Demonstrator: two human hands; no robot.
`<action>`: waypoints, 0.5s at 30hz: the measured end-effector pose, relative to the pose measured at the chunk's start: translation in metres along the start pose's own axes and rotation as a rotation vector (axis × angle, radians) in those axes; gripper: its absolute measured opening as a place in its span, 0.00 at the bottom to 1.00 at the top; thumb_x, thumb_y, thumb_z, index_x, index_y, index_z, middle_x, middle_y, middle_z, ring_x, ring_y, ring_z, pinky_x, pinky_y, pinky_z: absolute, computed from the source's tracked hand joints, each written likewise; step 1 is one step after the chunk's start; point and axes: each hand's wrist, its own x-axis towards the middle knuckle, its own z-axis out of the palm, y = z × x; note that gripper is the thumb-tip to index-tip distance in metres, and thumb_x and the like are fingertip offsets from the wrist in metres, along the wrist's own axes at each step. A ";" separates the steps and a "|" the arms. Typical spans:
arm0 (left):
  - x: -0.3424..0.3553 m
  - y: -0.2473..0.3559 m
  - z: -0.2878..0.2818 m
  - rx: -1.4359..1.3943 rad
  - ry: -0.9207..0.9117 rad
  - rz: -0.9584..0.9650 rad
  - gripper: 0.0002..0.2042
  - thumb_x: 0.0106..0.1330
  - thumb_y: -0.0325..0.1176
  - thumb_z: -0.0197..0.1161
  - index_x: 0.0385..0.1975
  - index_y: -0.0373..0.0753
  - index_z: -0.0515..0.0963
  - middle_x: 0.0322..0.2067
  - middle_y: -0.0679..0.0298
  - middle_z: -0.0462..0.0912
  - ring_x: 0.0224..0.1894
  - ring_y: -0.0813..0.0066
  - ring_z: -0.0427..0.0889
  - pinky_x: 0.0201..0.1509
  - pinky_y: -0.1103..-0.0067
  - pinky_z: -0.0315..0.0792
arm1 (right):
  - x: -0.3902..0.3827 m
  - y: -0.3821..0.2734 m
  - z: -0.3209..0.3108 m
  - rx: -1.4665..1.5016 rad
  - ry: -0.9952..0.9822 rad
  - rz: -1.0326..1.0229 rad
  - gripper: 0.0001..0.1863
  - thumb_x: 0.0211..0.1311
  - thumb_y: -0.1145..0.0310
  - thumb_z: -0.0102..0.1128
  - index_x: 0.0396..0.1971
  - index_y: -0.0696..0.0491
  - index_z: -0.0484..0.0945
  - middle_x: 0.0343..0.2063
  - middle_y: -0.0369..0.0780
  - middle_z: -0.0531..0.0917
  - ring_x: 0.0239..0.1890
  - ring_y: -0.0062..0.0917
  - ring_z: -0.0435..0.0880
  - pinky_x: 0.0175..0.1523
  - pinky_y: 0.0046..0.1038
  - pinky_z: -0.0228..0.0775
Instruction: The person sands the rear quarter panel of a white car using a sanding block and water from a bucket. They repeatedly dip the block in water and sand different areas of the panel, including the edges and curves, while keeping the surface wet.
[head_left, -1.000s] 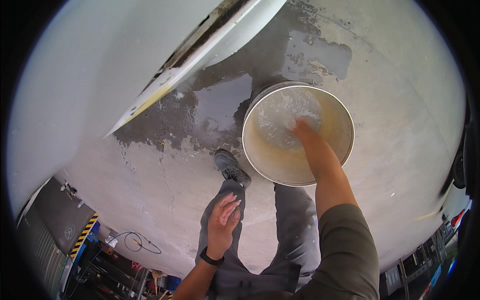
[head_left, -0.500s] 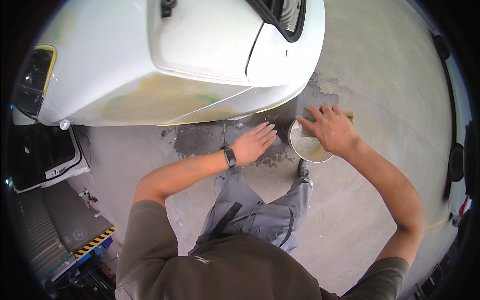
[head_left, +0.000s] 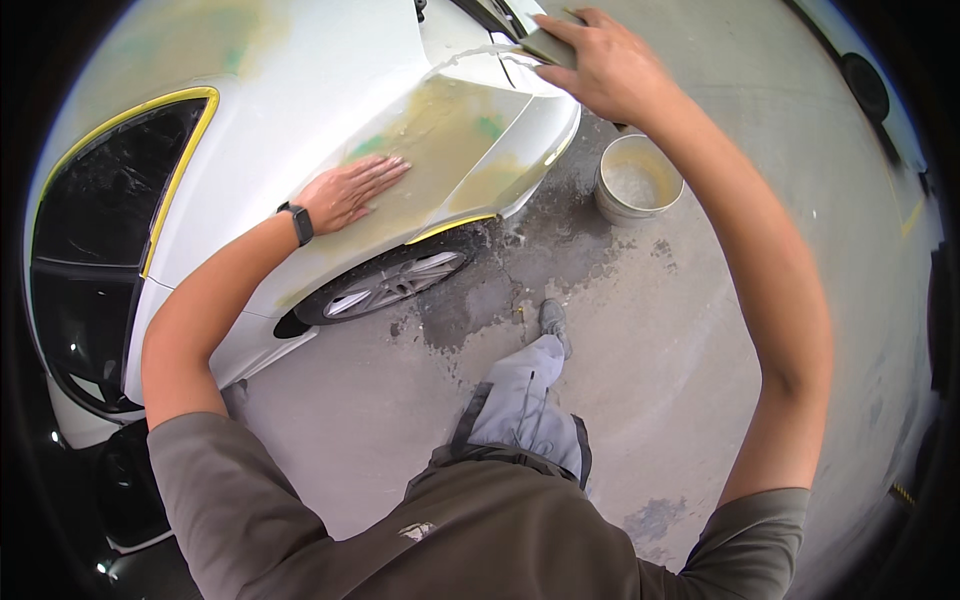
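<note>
My left hand (head_left: 355, 190), with a dark watch at the wrist, lies flat with fingers out on the white car's rear side panel (head_left: 450, 135), which has tan and green patches. My right hand (head_left: 610, 70) grips a flat grey-green block (head_left: 548, 47) at the upper rear of the car, where a wet sheen or water shows beside it. Below and to the right, a white bucket (head_left: 638, 180) holding cloudy water stands on the floor.
The car's side window (head_left: 115, 200) is edged in yellow tape, and its wheel (head_left: 385, 290) sits under the panel. Dark wet patches (head_left: 460, 310) cover the concrete floor (head_left: 680, 380) around my foot. Another vehicle's dark wheel (head_left: 865, 85) is at the far right.
My right hand came up out of the bucket with the block and moved to the car's upper rear. My left hand moved up onto the panel. The view now faces more of the car.
</note>
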 end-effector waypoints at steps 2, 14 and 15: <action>-0.047 0.018 0.014 0.028 -0.193 0.076 0.42 0.79 0.51 0.48 0.83 0.37 0.39 0.85 0.65 0.40 0.86 0.71 0.39 0.90 0.71 0.34 | -0.087 0.030 0.017 0.078 -0.083 0.349 0.35 0.66 0.50 0.69 0.72 0.44 0.76 0.63 0.53 0.80 0.62 0.47 0.82 0.68 0.44 0.73; 0.188 0.002 -0.019 0.546 0.160 -0.056 0.43 0.77 0.61 0.46 0.80 0.29 0.55 0.83 0.54 0.51 0.85 0.62 0.45 0.88 0.66 0.36 | -0.487 -0.033 0.083 0.166 -0.092 1.290 0.38 0.66 0.50 0.70 0.73 0.48 0.73 0.61 0.55 0.83 0.64 0.48 0.82 0.67 0.42 0.73; 0.201 0.004 -0.016 0.544 0.106 -0.097 0.44 0.77 0.62 0.45 0.80 0.29 0.54 0.83 0.54 0.50 0.85 0.61 0.45 0.88 0.66 0.35 | -0.484 -0.048 0.094 0.194 -0.126 1.353 0.38 0.66 0.50 0.70 0.73 0.49 0.73 0.61 0.55 0.84 0.64 0.48 0.82 0.66 0.41 0.74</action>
